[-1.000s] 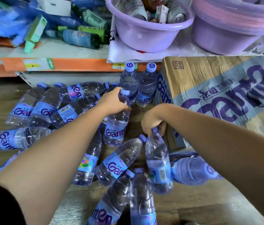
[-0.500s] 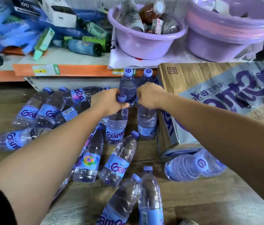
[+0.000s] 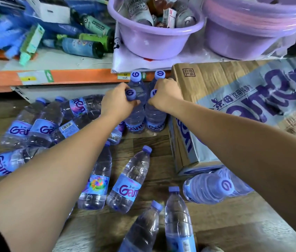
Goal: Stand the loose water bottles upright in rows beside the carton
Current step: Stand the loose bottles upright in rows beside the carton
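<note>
Two bottles (image 3: 134,120) are being seated upright in a row beside the carton (image 3: 234,99), left hand (image 3: 118,102) and right hand (image 3: 163,95) each curled round a neck; next should come letting go and reaching for a loose bottle (image 3: 128,180)

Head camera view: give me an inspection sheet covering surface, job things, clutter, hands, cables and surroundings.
Surface: wooden floor, bare in patches.
Job's things: back bottles stand upright beside the carton; left front bottle and right front bottle upright before them; loose bottles lie scattered.
Clutter: jumbled goods on the shelf.
Hands: left hand grips the left front bottle's neck; right hand grips the right front bottle's.
Cables: nothing seen.
Surroundings: shelf, purple basins.
</note>
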Motion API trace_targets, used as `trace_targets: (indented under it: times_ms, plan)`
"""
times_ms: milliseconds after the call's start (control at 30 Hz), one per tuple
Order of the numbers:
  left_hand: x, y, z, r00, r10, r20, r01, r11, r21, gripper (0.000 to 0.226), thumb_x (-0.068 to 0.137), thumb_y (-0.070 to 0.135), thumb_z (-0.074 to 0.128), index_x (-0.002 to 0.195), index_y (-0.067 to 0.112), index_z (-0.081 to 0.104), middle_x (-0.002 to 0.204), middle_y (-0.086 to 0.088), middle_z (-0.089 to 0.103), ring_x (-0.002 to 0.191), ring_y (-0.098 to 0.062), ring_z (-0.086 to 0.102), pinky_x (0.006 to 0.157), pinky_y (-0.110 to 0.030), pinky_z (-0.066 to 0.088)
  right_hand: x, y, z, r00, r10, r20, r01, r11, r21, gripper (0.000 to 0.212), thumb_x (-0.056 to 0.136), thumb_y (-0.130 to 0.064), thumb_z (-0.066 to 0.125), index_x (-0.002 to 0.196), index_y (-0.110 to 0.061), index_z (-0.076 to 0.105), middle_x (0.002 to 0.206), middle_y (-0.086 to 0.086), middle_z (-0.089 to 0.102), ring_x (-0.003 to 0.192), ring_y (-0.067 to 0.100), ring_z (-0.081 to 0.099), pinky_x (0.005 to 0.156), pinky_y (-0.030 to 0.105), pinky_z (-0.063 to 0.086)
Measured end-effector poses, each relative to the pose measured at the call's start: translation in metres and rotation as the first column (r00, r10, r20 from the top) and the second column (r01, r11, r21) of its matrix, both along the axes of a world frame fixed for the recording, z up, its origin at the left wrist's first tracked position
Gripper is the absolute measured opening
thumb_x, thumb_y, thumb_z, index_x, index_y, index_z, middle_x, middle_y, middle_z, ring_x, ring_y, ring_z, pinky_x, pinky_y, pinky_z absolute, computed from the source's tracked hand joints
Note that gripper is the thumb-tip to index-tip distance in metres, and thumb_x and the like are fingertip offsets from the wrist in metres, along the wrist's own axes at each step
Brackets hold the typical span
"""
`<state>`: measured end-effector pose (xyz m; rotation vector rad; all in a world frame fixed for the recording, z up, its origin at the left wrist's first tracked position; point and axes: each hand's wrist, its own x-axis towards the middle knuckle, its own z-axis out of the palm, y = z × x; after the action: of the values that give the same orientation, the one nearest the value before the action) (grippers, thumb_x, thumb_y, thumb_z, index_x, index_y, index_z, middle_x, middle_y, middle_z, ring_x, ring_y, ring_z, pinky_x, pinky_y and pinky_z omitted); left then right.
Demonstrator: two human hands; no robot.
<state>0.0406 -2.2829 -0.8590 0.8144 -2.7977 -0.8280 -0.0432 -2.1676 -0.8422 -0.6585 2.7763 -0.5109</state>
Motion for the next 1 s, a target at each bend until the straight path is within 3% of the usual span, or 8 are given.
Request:
trace_targets:
  times_ms: [67,200,267,367,467,633,833,1000]
  plan:
    - [-0.003,0.001,-0.002,1.000,0.013,-0.020,-0.012,1.000,0.023,0.047,0.080,0.037,0.070,0.115,0.010,0.055,0.116,-0.011,0.064,0.105,-0.033,0.058,0.071,-0.031,0.038,-0.005,0.000,-0.003,1.000,0.006,-0.014,-0.006,1.000,0.018,0.028,0.082,-0.017,0.064,0.068,-0.013,0.040,0.118,0.015,0.054,0.083,0.019,0.041,0.058,0.023,0.034]
    - [-0.009,0.003,-0.002,1.000,0.000,-0.007,0.000,1.000,0.007,0.047,0.080,0.034,0.070,0.116,0.007,0.054,0.116,-0.013,0.064,0.106,-0.034,0.057,0.079,-0.036,0.044,-0.011,0.001,-0.003,1.000,0.016,0.002,-0.016,1.000,0.020,0.044,0.082,-0.018,0.063,0.059,-0.019,0.025,0.097,0.011,0.044,0.080,0.021,0.043,0.048,0.022,0.027]
    - [-0.011,0.005,0.001,1.000,-0.012,0.023,0.012,1.000,0.014,0.048,0.080,0.031,0.071,0.115,0.004,0.052,0.117,-0.015,0.062,0.107,-0.035,0.057,0.078,-0.037,0.042,-0.011,0.000,0.000,0.999,0.037,0.026,-0.039,0.997,0.069,0.038,0.081,-0.016,0.061,0.060,-0.014,0.030,0.093,0.012,0.042,0.077,0.023,0.045,0.045,0.022,0.024]
    - [-0.014,0.009,0.007,0.995,-0.047,0.088,0.045,0.999,0.027,0.048,0.079,0.027,0.072,0.115,0.004,0.051,0.117,-0.016,0.062,0.107,-0.034,0.056,0.072,-0.032,0.035,-0.012,0.001,0.007,0.998,0.049,0.044,-0.054,0.990,0.130,0.015,0.078,-0.012,0.061,0.080,-0.007,0.047,0.093,0.012,0.051,0.065,0.020,0.047,0.042,0.021,0.027]
    - [-0.016,0.011,0.008,0.989,-0.078,0.125,0.073,0.996,0.045,0.048,0.080,0.025,0.072,0.116,0.005,0.050,0.117,-0.016,0.061,0.106,-0.033,0.057,0.072,-0.030,0.035,-0.008,0.005,0.012,0.996,0.066,0.057,-0.076,0.980,0.184,0.031,0.076,-0.008,0.063,0.105,-0.005,0.055,0.115,0.017,0.055,0.082,0.027,0.055,0.053,0.024,0.037]
    - [-0.013,0.012,0.019,0.953,-0.100,0.286,0.090,0.995,0.050,0.066,0.078,0.032,0.075,0.131,0.007,0.044,0.128,-0.017,0.057,0.118,-0.034,0.054,0.090,-0.036,0.043,0.002,0.008,0.015,0.996,0.065,0.059,-0.073,0.987,0.140,0.062,0.090,-0.015,0.057,0.143,-0.001,0.028,0.140,0.020,0.033,0.120,0.033,0.052,0.088,0.033,0.048]
    - [-0.008,0.011,0.033,0.904,-0.106,0.415,0.132,0.991,-0.036,0.051,0.083,0.020,0.067,0.129,0.013,0.046,0.120,-0.020,0.060,0.109,-0.038,0.058,0.085,-0.040,0.048,0.011,0.020,0.025,0.977,0.095,0.192,-0.111,0.991,0.074,0.059,0.091,-0.009,0.054,0.142,0.000,0.026,0.144,0.023,0.024,0.117,0.033,0.054,0.094,0.033,0.046]
    - [-0.016,0.012,0.029,0.882,-0.252,0.397,0.339,0.926,-0.165,0.053,0.087,0.009,0.056,0.136,0.023,0.043,0.123,-0.023,0.057,0.108,-0.040,0.059,0.085,-0.040,0.050,0.006,0.024,0.025,0.978,0.096,0.183,-0.112,0.990,0.081,0.048,0.092,-0.005,0.047,0.137,0.004,0.032,0.139,0.025,0.036,0.125,0.033,0.044,0.095,0.034,0.044]
